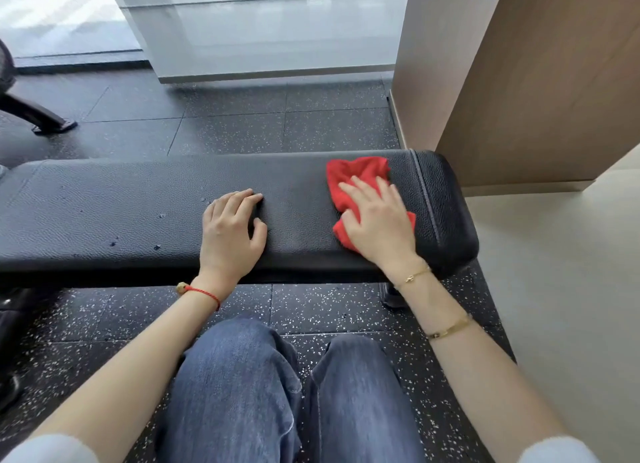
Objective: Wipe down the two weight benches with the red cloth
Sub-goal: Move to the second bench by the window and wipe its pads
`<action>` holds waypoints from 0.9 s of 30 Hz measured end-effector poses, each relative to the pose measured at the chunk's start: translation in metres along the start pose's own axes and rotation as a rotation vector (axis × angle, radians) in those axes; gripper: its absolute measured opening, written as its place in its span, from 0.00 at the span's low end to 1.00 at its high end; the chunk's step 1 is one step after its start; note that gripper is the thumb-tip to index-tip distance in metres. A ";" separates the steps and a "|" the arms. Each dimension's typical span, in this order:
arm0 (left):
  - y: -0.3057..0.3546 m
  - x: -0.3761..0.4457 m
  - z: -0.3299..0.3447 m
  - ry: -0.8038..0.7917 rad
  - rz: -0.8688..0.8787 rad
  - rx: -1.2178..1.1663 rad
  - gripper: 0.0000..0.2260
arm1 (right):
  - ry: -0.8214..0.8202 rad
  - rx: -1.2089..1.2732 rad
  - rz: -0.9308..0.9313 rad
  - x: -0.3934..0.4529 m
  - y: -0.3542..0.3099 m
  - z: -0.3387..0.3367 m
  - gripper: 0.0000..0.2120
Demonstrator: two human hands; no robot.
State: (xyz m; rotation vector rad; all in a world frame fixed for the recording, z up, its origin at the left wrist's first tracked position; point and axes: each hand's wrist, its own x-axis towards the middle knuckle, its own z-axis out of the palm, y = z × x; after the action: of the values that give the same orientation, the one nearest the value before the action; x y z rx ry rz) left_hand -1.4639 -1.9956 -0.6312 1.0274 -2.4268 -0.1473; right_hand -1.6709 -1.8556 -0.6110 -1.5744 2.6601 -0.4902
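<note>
A black padded weight bench (131, 203) runs across the view in front of my knees. The red cloth (356, 173) lies crumpled near the bench's right end. My right hand (377, 220) lies on top of the cloth with fingers spread fairly straight, pressing it to the pad. My left hand (230, 230) rests on the bench middle, fingertips bent down onto the pad, holding nothing. Several small water drops dot the left part of the pad. Only one bench shows.
A tan wall corner (519, 82) stands just behind the bench's right end. A black machine leg (38, 111) rests on the speckled rubber floor (242, 123) at far left. Frosted glass panels stand at the back. Pale floor (561, 272) lies to the right.
</note>
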 end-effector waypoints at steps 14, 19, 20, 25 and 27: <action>-0.002 0.002 0.002 0.028 -0.003 0.009 0.17 | -0.107 0.062 -0.277 0.010 -0.036 0.006 0.24; -0.003 0.002 0.005 0.029 -0.006 0.025 0.18 | -0.025 -0.030 0.014 0.044 0.031 -0.009 0.24; -0.002 0.002 0.005 0.029 -0.007 0.030 0.18 | -0.021 -0.028 0.063 0.057 0.033 -0.009 0.24; -0.002 0.002 0.004 0.034 -0.003 0.017 0.17 | -0.078 0.005 0.000 0.063 0.005 -0.005 0.24; -0.003 0.001 0.003 0.038 -0.001 0.007 0.17 | -0.076 0.007 -0.065 0.030 0.001 -0.006 0.25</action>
State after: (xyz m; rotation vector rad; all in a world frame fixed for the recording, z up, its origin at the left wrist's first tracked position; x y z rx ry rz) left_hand -1.4644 -1.9988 -0.6342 1.0260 -2.3940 -0.1185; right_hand -1.6872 -1.8792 -0.6010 -1.6480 2.5563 -0.4328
